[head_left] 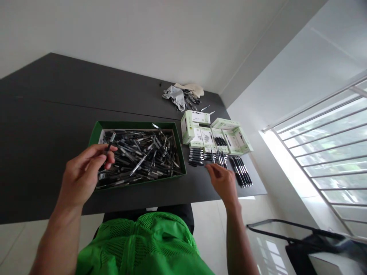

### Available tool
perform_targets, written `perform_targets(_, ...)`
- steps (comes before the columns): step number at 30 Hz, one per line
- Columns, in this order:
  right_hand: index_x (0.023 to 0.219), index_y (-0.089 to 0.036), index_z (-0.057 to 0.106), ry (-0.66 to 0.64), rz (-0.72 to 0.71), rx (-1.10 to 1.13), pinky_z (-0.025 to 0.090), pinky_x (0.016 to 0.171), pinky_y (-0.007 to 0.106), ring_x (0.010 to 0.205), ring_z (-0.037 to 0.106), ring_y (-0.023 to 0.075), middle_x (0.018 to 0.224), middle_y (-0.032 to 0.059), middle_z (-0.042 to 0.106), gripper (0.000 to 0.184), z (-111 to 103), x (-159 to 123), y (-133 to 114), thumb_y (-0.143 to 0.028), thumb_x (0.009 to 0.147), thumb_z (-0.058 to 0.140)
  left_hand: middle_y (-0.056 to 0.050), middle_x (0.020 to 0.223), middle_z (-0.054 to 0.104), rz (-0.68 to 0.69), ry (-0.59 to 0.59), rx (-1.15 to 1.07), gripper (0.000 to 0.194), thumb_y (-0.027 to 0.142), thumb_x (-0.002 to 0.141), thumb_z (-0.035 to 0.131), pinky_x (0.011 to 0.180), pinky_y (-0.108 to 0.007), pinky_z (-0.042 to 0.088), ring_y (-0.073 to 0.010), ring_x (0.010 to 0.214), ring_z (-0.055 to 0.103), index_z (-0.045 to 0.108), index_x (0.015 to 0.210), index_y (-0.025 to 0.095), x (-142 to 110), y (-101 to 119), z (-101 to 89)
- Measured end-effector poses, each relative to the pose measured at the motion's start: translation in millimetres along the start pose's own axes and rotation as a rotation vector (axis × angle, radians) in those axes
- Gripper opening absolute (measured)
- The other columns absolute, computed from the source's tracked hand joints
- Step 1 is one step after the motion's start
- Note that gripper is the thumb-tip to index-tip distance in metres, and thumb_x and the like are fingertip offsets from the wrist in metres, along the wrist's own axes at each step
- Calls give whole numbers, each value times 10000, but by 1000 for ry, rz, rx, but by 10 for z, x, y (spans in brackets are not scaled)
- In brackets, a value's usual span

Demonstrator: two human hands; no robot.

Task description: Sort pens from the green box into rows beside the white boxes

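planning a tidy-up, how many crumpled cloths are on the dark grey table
2: a light grey crumpled cloth, left of some loose dark pens, and a cream crumpled cloth, behind those pens. Others may be hidden.

Pale walls, bright barred window

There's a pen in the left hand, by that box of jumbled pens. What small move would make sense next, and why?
Probably bring the pen in the left hand over towards the right hand: the green box holds loose pens at all angles, while the right hand is near pens laid side by side.
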State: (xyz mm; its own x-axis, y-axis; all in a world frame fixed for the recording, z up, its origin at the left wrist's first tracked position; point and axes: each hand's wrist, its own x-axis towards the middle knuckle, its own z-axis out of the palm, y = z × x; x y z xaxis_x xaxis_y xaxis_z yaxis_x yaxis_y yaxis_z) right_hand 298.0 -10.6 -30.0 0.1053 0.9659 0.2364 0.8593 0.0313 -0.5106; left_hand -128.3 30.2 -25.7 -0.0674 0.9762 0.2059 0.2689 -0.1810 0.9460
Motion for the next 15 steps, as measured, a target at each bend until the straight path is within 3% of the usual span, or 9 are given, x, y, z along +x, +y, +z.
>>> perform_targets(3, 1102, -234, 815, -50, -225, -174, 536, 865, 420, 955, 679, 289, 1030, 109, 756, 268, 258, 186, -56, -349, 1070, 574, -6, 869, 632, -7, 19, -167, 188, 249, 1031, 596, 725, -307, 459, -145, 756, 541, 753, 1129, 216, -3, -1, 9)
perform_targets(7, 1166, -232, 815, -52, -375, -329, 518, 906, 469, 1023, 629, 318, 1142, 124, 733, 249, 435, 410, 15, -263, 1056, 594, -2, 858, 632, 1, 16, -178, 187, 271, 1028, 614, 694, -280, 453, -128, 730, 541, 760, 1119, 197, 1, 13, 10)
perform_targets(15, 1159, -229, 768, -46, -419, -375, 458, 913, 463, 1046, 608, 318, 1116, 109, 733, 223, 573, 444, 10, -193, 1049, 578, -2, 817, 629, 35, 25, -181, 198, 249, 1032, 588, 679, -256, 463, -110, 702, 544, 742, 1122, 165, 1, 75, 8)
